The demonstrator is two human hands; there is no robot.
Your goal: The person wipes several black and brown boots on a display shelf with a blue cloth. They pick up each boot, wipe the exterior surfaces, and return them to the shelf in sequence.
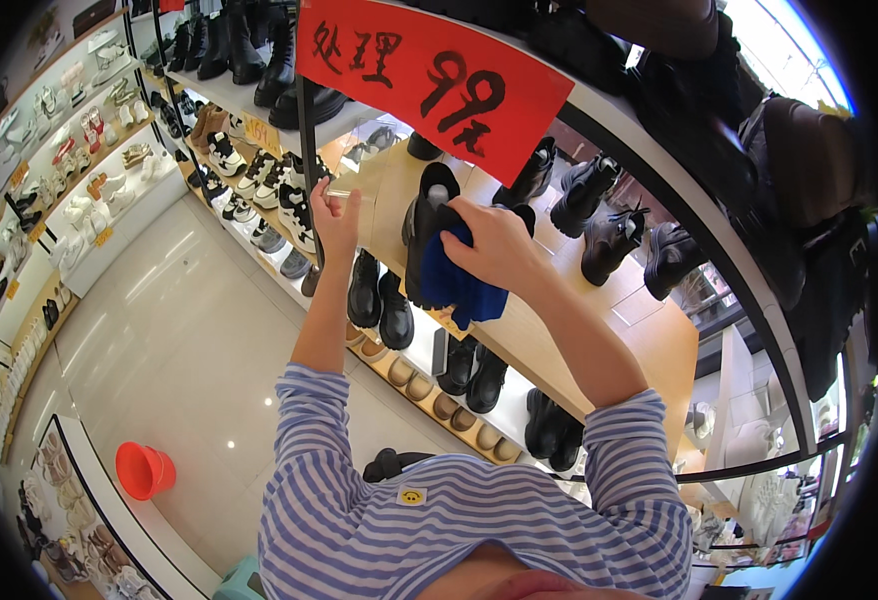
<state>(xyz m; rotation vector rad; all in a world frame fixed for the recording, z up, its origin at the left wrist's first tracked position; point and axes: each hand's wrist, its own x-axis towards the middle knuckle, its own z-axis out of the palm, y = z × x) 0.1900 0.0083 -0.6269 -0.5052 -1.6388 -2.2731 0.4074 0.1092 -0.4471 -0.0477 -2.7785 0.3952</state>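
Observation:
My left hand [336, 221] pinches the edge of a clear plastic piece [343, 194], seemingly a display stand, beside the wooden shelf [653, 341]. Between my hands stands a black shoe [418, 225] with a thick sole and something pale inside its opening. A dark blue cloth [463, 281] is bunched in my right hand [500, 244] and lies against that shoe's side. The cloth hides part of the shoe. Behind my right hand, part of another black shoe shows. Further black boots [610, 240] stand along the same shelf to the right.
A red sign [431, 82] with handwriting hangs over the shelf. Black boots [380, 300] and slippers [410, 377] fill the lower tiers. A curved black-edged shelf rim [739, 247] arches at right. On the tiled floor [184, 322] stands a red bucket [145, 470].

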